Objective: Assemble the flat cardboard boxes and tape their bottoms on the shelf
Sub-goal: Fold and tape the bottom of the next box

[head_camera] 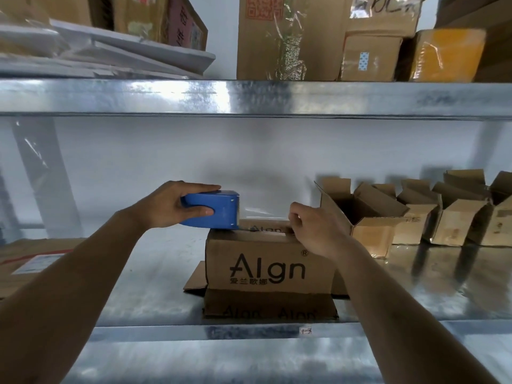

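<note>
While left hand (169, 205) grips dispenser (212, 209), clear tape (263, 212) barely shows.

White sheets (133, 54) lay stacked on the upper shelf, up and left of the fingers. Beside them stood a carton (155, 18) with a pink label. Right of it were a tall carton (288, 37) wrapped in clear tape, a smaller carton (368, 58) and a yellow parcel (446, 55). A labelled package (33, 261) lay far left.

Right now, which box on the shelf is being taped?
The Algn box, flaps down under both hands; the boxes to its right stand open-topped, untouched.
</note>
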